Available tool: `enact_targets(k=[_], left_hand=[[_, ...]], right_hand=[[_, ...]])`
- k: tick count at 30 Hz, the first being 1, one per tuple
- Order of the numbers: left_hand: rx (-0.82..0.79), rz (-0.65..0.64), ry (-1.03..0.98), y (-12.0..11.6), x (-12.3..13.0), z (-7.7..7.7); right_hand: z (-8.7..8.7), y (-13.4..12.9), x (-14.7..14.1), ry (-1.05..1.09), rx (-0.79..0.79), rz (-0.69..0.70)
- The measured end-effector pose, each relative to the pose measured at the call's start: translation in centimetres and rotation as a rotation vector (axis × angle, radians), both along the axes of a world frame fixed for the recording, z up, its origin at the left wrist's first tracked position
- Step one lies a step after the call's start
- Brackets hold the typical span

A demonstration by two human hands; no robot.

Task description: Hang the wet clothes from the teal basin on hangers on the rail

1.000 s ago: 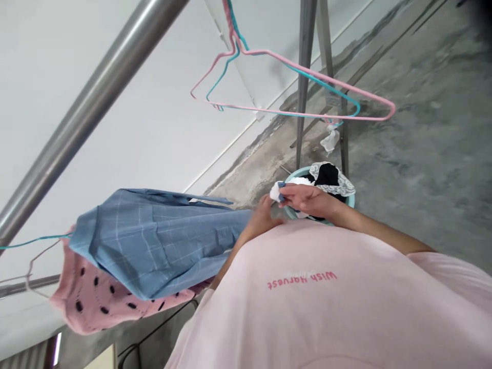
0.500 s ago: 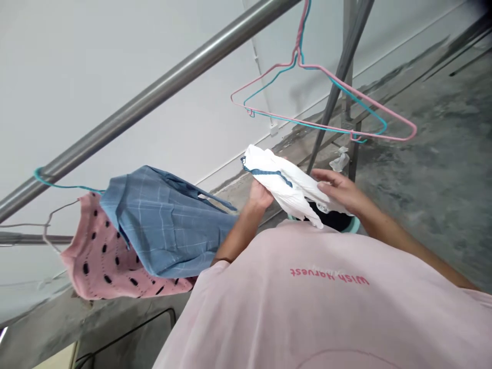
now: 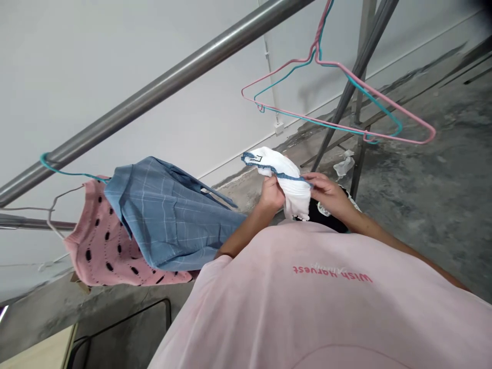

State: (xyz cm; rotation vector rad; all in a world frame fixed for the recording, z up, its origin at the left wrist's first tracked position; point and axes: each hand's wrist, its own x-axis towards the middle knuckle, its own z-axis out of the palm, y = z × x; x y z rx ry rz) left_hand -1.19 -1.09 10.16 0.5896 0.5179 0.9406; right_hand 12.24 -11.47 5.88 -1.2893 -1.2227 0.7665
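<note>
A white garment with blue trim [image 3: 282, 166] is bunched up in front of my chest. My left hand [image 3: 273, 192] grips it from below on its near side, fingers partly hidden by the cloth. At its right edge, my right hand [image 3: 325, 190] pinches the blue trim. Beyond and above the cloth, a pink hanger [image 3: 407, 114] and a blue hanger [image 3: 384, 114] hang together. Below my right hand, a dark item [image 3: 326, 220] with a white patterned patch is partly hidden by my arm and shirt.
A metal rail [image 3: 161, 82] crosses the upper left. From it hang a blue checked shirt [image 3: 172, 215] and a pink spotted garment [image 3: 103, 246]. A slanted metal post [image 3: 351, 79] stands behind the hangers. A crumpled plastic bag [image 3: 344, 165] lies beyond my right hand.
The white garment has been turned and gathered, showing its label and more blue trim. My right hand has closed on its edge. The view has shifted, so the hangers appear farther right.
</note>
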Motion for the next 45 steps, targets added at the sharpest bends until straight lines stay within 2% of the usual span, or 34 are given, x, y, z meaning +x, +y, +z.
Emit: enact_targets(k=[7,10,12,14,15,19,20,21,23,26,29,31,34,37,38,40,42,44,45], left_hand=[[-0.040,0.130,0.019,2.4,-3.5,-2.5],[0.004,0.148,0.041,2.3,-4.6,-3.2],[0.079,0.092,0.061,2.0,-5.6,-3.3],[0.196,-0.063,0.111,1.8,-6.9,-2.8],[0.262,-0.185,0.156,1.9,-7.6,-2.3],[0.470,-0.837,0.406,2.1,-9.4,-0.7],[0.502,-0.960,0.452,2.0,-9.3,-0.6],[0.535,-1.015,0.495,1.8,-9.0,-0.8],[0.596,-0.953,0.578,1.0,-7.7,-1.9],[0.672,-0.677,0.772,-0.8,-5.3,-4.6],[0.764,-0.421,1.063,-2.2,-3.7,-7.2],[0.838,-0.350,1.136,-2.6,-3.4,-7.9],[0.976,-0.305,1.067,-2.8,-3.5,-6.9],[0.997,-0.225,0.842,-3.3,-3.3,-3.8],[0.981,-0.236,0.751,-3.6,-3.2,-2.7],[0.965,-0.370,0.601,-4.3,-2.7,-1.1],[0.905,-0.518,0.531,-4.4,-2.1,-0.6],[0.767,-0.490,0.550,-3.5,-1.7,-1.3],[0.682,-0.396,0.579,-2.6,-1.6,-1.8]], right_hand=[[1.1,0.4,3.1,0.683,0.201,-0.446],[1.7,0.1,3.9,0.805,0.280,-0.500],[2.2,-0.3,3.9,0.817,0.294,-0.473],[2.6,-0.7,3.8,0.775,0.289,-0.440],[2.8,-0.9,3.7,0.741,0.281,-0.427],[3.1,-1.5,3.7,0.619,0.195,-0.339],[3.0,-1.6,3.7,0.607,0.167,-0.307],[2.9,-1.7,3.7,0.597,0.140,-0.268],[2.7,-1.8,3.6,0.574,0.096,-0.170],[2.8,-1.7,3.3,0.565,0.068,-0.025],[3.5,-1.6,2.7,0.639,0.138,-0.010],[4.1,-1.6,2.3,0.729,0.214,-0.042],[5.0,-1.7,1.9,0.862,0.267,-0.062],[5.2,-1.5,1.7,0.898,0.221,-0.054],[5.0,-1.2,1.6,0.896,0.190,-0.050],[4.3,-0.4,1.4,0.877,0.112,-0.051],[3.2,0.7,1.2,0.770,0.031,-0.086],[1.6,1.7,1.2,0.564,-0.044,-0.168],[0.8,2.1,1.3,0.456,-0.066,-0.216]])
